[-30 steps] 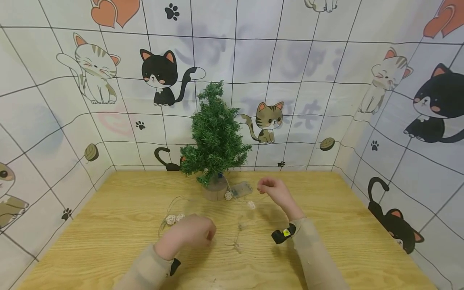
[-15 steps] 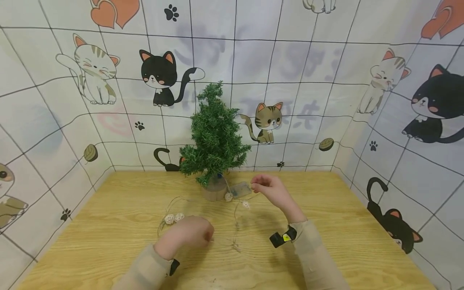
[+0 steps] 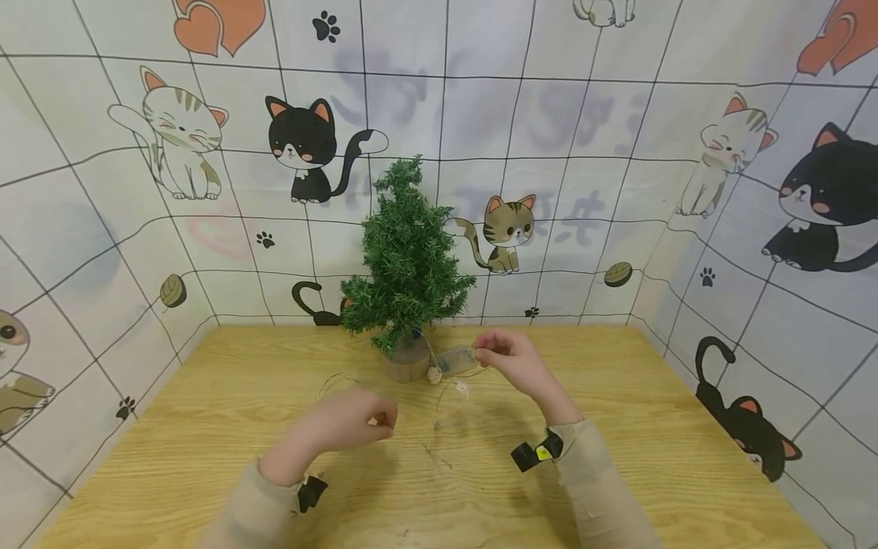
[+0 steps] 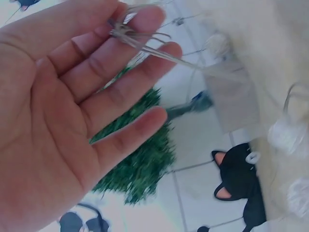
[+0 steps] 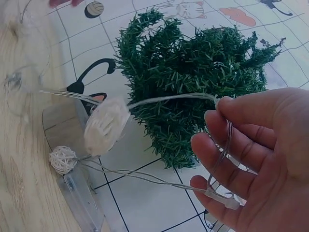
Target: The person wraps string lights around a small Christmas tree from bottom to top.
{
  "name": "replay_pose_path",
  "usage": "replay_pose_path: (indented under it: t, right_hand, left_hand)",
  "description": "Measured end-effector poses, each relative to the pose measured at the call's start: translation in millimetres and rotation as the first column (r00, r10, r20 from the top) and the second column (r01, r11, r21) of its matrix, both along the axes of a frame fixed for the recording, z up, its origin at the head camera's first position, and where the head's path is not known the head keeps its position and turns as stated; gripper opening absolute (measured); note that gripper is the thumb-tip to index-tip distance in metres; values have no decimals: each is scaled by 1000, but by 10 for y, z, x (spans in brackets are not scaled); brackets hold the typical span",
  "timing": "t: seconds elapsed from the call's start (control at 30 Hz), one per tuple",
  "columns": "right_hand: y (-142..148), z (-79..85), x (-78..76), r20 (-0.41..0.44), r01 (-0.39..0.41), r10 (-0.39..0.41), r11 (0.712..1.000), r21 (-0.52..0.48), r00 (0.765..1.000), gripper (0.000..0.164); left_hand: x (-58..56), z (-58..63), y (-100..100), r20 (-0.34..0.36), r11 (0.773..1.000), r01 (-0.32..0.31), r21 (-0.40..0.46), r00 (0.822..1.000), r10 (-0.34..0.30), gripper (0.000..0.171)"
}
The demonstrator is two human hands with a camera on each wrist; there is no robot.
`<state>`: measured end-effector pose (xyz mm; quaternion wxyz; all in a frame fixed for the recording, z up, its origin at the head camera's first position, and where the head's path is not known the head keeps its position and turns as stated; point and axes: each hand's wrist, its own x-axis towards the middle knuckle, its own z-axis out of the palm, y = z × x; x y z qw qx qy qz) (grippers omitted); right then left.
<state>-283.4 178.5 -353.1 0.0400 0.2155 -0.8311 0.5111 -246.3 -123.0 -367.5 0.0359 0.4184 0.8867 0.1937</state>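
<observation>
A string of lights with white wicker balls stretches over the table between the hands. My left hand [image 3: 346, 419] pinches a bunched length of its clear wire [image 4: 159, 52] between thumb and index finger, the other fingers spread. At the right, my right hand [image 3: 514, 362] pinches the wire [image 5: 174, 96] with thumb and index fingertips, and a loop with a small light [image 5: 224, 199] lies across its other fingers. Near it hangs one wicker ball [image 5: 108, 126]. Another wicker ball [image 5: 63, 160] is by the clear battery box [image 5: 79, 198] at the tree's foot.
A small green artificial tree [image 3: 408, 259] stands on a round wooden base [image 3: 408, 364] at the back of the wooden table [image 3: 226, 457]. Cat-printed cloth [image 3: 590, 191] walls the table off behind and at both sides. Two more wicker balls show in the left wrist view, one [image 4: 287, 135] above the other.
My left hand has lifted and shifted slightly back, drawing the wire up; it now covers the two balls at left in the head view. My right hand moved a little left, then stayed.
</observation>
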Motion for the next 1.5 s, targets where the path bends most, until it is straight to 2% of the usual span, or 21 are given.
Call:
replay_pose_path:
  t: [0.1,0.27,0.47,0.67,0.8,0.9,1.03,1.27,1.4,1.5]
  right_hand:
    - [44,-129,-105,8,11,-11,1000,12,1000,19]
    - [69,-145,-101,-7,31,-31,997,74,1000,23]
    - [127,-167,-109,-77,58,-46,985,164,996,19]
    - [201,-167,-96,-100,93,-73,972,217,992,15]
    - [234,-160,-87,-127,108,-76,957,268,989,12]
    - [240,-159,-85,-137,99,-61,951,291,989,11]
    - [236,-166,-86,-133,88,-49,946,312,990,10]
    - [216,-161,-79,-106,81,-50,949,306,993,11]
    - [185,-134,-78,-118,97,-64,949,300,991,12]
    - [137,-96,-82,-145,111,-72,953,280,987,13]
  left_hand:
    - [22,110,-90,-39,998,-42,49,998,44,15]
    - [77,302,-292,-71,985,-127,120,988,136,9]
    - [152,477,-552,-156,944,-182,274,960,230,7]
    - [198,607,-763,-263,889,-249,384,894,363,6]
    - [216,682,-874,-345,852,-272,447,826,445,6]
    - [250,720,-944,-371,817,-307,488,774,513,6]
    - [297,745,-1021,-342,771,-369,520,737,583,5]
    - [309,738,-1160,-300,712,-473,518,679,670,7]
    - [307,725,-1229,-249,660,-543,519,643,724,13]
    - [307,723,-1272,-228,623,-570,536,612,757,16]
